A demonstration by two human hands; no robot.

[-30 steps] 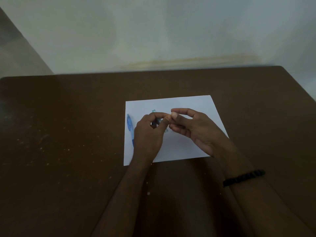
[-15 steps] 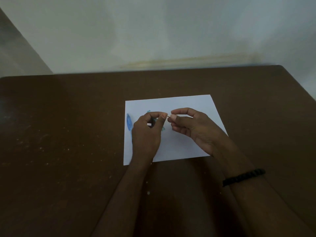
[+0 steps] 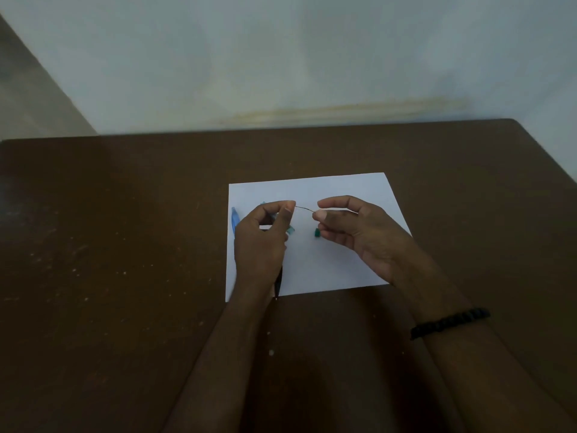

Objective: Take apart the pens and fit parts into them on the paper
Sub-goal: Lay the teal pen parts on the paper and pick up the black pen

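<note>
Head view: above the white paper (image 3: 327,264) on the brown table (image 3: 125,245), the left hand (image 3: 262,242) pinched a dark pen (image 3: 278,284), and the right hand (image 3: 352,229) pinched a thin refill (image 3: 304,208), possibly wire-like, spanning both. A blue pen (image 3: 234,221) lay at the paper's left edge; a small green part (image 3: 317,232) lay beside the right fingers.

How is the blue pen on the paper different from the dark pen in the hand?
The blue pen lies untouched at the paper's left edge; the dark pen is gripped in the left hand. Blue is light-coloured; the dark one looks black. Both are partly hidden by that hand.
</note>
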